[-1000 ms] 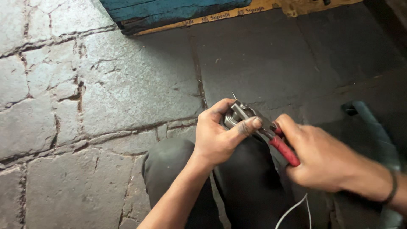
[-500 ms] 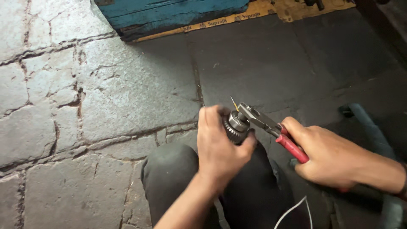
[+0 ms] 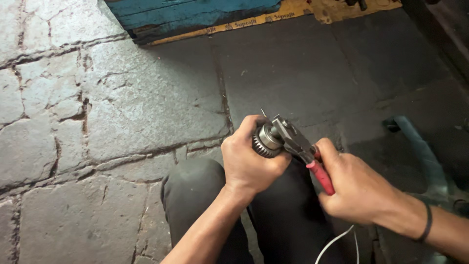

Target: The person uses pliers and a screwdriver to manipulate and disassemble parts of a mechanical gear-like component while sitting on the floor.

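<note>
My left hand (image 3: 249,164) is wrapped around a round toothed metal drill chuck (image 3: 266,140), held just above my knee. In my right hand (image 3: 354,188) are pliers with red handles (image 3: 305,151). Their grey steel jaws are clamped on the front end of the chuck. Both hands sit close together over my dark trousers (image 3: 286,215). A thin metal tip pokes up just behind the chuck.
Cracked stone paving (image 3: 97,127) spreads to the left, darker slabs (image 3: 293,68) lie ahead. A blue wooden board with a yellow strip (image 3: 205,19) runs along the top. A grey-green tube (image 3: 420,151) lies at right. A white cable (image 3: 337,244) hangs below my right wrist.
My left hand shifted its hold around the chuck, and the pliers' jaws settled on its front end. Both hands stayed over the knee.
</note>
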